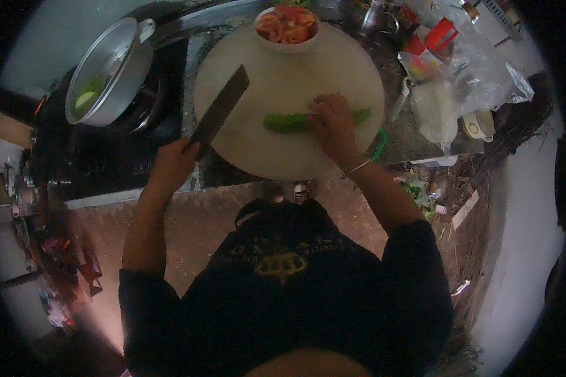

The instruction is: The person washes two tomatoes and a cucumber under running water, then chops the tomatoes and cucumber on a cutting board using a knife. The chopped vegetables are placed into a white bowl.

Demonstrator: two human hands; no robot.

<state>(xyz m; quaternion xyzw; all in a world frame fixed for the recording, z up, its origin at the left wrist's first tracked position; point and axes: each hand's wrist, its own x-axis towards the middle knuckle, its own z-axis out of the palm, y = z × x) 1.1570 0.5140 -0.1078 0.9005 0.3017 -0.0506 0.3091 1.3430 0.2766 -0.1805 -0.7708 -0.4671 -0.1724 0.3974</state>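
Observation:
A round, pale cutting board (240, 146) lies in front of me. My left hand (175, 159) grips the handle of a broad-bladed kitchen knife (222, 104), its blade slanting up over the board's left side, apart from the vegetable. A long green vegetable (283, 123), perhaps a cucumber, lies crosswise on the board. Fingers of my right hand (332, 115) are closed over its middle, and both its ends show. At the board's far edge stands a white bowl (290, 47) holding cut red pieces that look like tomato.
At left, a tilted metal pot (132, 89) with something green inside stands on a black gas stove (118, 160). Clear plastic bags (481, 80), a metal mug (375, 19) and a pale container (434, 110) crowd the counter at right. A green cord (382, 143) hangs by the board's right edge.

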